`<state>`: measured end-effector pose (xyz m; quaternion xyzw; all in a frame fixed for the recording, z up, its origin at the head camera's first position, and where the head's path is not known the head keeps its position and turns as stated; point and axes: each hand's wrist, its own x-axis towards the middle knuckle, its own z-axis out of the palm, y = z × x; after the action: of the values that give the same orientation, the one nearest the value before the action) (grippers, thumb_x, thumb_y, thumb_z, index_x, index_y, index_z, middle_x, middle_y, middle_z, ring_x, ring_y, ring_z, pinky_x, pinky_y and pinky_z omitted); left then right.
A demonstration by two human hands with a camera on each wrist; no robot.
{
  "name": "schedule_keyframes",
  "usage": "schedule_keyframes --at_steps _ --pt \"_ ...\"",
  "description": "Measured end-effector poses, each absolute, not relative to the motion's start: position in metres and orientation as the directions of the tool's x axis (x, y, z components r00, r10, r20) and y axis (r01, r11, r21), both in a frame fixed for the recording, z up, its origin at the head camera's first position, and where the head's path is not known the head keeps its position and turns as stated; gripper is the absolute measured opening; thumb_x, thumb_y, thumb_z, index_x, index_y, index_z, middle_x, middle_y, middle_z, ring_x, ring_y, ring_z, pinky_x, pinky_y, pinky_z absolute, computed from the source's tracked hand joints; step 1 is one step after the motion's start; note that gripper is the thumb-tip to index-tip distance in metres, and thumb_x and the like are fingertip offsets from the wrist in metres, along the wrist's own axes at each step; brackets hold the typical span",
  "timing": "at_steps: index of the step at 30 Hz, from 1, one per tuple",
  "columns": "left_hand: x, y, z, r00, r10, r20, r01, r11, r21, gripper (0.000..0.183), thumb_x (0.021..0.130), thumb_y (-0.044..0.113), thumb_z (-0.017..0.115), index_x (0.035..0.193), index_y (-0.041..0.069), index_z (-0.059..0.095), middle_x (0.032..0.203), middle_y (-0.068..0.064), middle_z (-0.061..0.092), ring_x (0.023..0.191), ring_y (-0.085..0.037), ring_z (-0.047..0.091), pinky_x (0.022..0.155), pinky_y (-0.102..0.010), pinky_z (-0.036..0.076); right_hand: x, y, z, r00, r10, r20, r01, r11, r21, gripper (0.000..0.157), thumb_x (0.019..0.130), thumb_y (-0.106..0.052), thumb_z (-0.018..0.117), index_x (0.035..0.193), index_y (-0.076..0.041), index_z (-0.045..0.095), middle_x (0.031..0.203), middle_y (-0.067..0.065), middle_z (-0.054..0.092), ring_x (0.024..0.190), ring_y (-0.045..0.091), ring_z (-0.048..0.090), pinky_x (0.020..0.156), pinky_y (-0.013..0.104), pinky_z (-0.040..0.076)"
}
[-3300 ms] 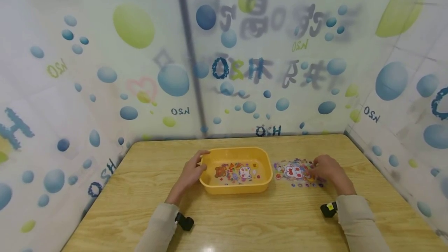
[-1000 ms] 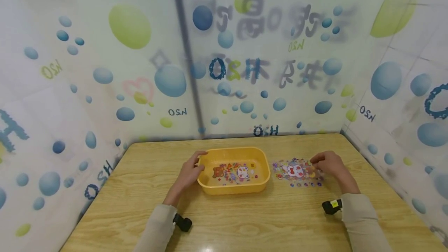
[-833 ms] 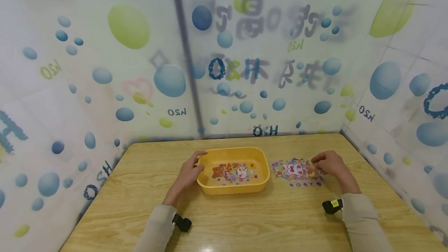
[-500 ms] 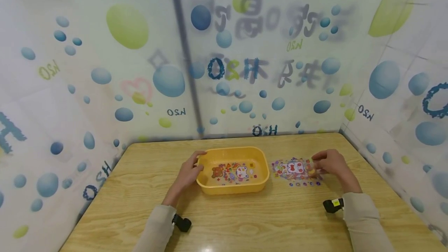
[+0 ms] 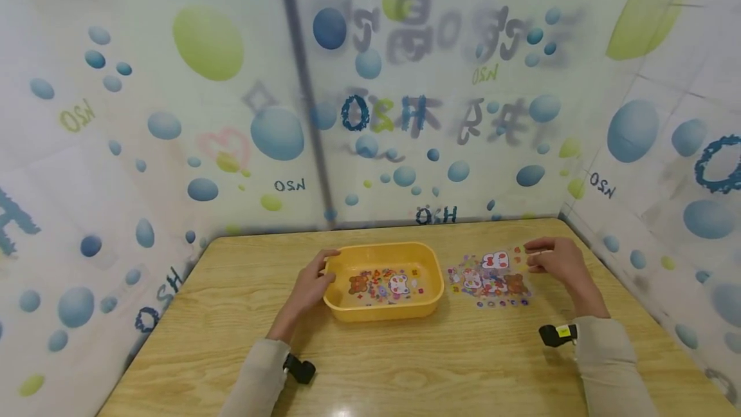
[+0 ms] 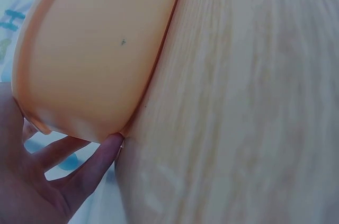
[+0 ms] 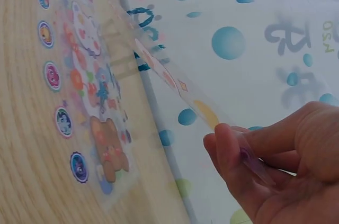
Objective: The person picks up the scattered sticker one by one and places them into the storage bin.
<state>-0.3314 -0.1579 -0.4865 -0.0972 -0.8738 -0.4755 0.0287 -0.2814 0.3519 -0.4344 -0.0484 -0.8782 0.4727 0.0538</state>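
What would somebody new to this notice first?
Probably the yellow tray mid-table, with colorful stickers inside and the left hand at its left end. Next, the clear sheet that the right hand pinches, tilted up by the other stickers right of the tray. Behind, a bubble-print backdrop fills the top of the head view.

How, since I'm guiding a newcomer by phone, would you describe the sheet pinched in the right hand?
On the wood-grain table, look right of the yellow tray. There the right hand pinches a clear sticker sheet. Unlike the stickers lying flat beside and inside the tray, it is raised and tilted.
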Motion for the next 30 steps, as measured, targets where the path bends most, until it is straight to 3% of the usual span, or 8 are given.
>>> schedule_keyframes --at_steps 11,30 --pt "-0.333 -0.158 -0.488 -0.982 0.133 0.138 0.188 0.529 0.828 0.051 0.094 0.008 0.055 0.144 0.02 0.056 0.141 -0.023 0.063 0.115 -0.034 0.068 0.088 -0.043 0.059 -0.277 0.349 -0.417 -0.982 0.152 0.11 -0.01 0.544 -0.839 0.037 0.095 0.0 0.063 0.129 0.016 0.061 0.131 0.039 0.06 0.07 0.004 0.069 0.068 0.023 0.06" --pt "-0.331 -0.158 -0.486 -0.98 0.141 0.138 0.192 0.519 0.833 0.051 0.094 0.007 0.054 0.143 0.019 0.056 0.139 -0.024 0.063 0.113 -0.033 0.068 0.085 -0.041 0.058 -0.267 0.334 -0.393 -0.967 0.135 0.216 -0.095 0.596 -0.798 0.036 0.099 -0.01 0.065 0.13 0.009 0.064 0.126 0.033 0.064 0.07 0.004 0.072 0.068 0.02 0.058"
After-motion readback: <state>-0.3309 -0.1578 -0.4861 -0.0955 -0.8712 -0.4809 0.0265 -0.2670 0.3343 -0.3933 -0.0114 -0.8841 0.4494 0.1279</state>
